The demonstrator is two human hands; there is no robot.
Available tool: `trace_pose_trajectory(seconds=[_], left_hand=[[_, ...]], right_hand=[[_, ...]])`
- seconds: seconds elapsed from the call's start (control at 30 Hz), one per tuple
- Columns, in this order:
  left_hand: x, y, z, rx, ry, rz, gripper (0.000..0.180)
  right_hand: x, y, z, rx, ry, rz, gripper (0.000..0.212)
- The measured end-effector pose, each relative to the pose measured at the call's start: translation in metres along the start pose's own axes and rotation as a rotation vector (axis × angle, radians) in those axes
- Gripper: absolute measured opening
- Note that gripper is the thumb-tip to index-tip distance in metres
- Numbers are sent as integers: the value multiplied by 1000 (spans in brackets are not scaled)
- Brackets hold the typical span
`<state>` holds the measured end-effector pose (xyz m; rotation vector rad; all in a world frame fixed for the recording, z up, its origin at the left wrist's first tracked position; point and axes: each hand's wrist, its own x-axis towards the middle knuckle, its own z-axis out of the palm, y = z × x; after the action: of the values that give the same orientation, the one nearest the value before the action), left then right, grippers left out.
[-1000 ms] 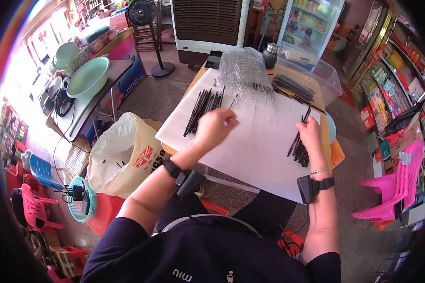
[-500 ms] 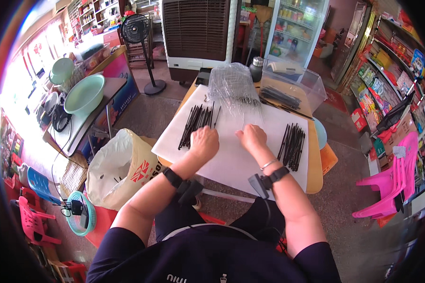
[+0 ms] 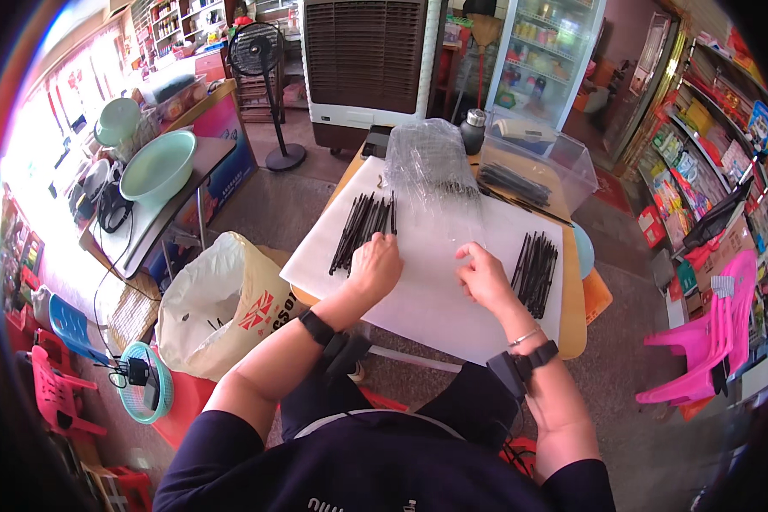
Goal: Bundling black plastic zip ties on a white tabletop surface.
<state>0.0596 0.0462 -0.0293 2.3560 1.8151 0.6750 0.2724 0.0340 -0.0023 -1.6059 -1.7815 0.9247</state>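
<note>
My left hand (image 3: 377, 263) is closed at the near right edge of a pile of thin black sticks (image 3: 360, 229) on the white sheet (image 3: 435, 294). One black stick (image 3: 393, 213) rises from its fingers. My right hand (image 3: 484, 275) hovers over the sheet, its fingers loosely bent and apart, with nothing visible in them. To its right lies a second pile of black sticks (image 3: 535, 275). Beyond both hands a clear plastic bag (image 3: 429, 162) rests on the sheet, with thin pale rods partly showing inside.
Behind the bag stand a dark bottle (image 3: 473, 130) and a clear plastic bin (image 3: 563, 166) beside more dark sticks (image 3: 514, 183). A large pale bag (image 3: 205, 299) sits open left of the table. Pink chairs (image 3: 712, 341) are at right; a fan (image 3: 269, 102) stands at the back left.
My right hand has moved right and toward me, away from my left hand, and its fingers have loosened. My left hand stays beside the left pile. The whole view has shifted slightly.
</note>
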Motion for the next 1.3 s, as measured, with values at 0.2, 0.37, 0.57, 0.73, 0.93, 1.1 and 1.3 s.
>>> trace_pose_trajectory(seconds=[0.2, 0.37, 0.57, 0.73, 0.93, 1.1, 1.3], left_hand=[[19, 12, 17, 48, -26, -126, 19], [-2, -3, -2, -83, -102, -50, 19], [-17, -12, -39, -628, -411, -240, 19], [1, 0, -16, -1335, -319, -329, 22], [29, 28, 17, -1611, -420, -244, 30], [36, 30, 38, -1639, -433, -304, 32], [37, 32, 35, -1593, -422, -276, 33]], right_hand=[[-9, -10, -26, 716, -266, 9, 13], [-19, -31, -42, 703, -133, -158, 12], [8, -2, -42, 782, 138, -162, 12], [38, 42, 0, 172, 346, -192, 12], [49, 25, 2, 663, 273, -63, 11], [54, 38, 10, 1136, 219, -62, 12], [59, 45, 2, 1170, 170, -103, 12]])
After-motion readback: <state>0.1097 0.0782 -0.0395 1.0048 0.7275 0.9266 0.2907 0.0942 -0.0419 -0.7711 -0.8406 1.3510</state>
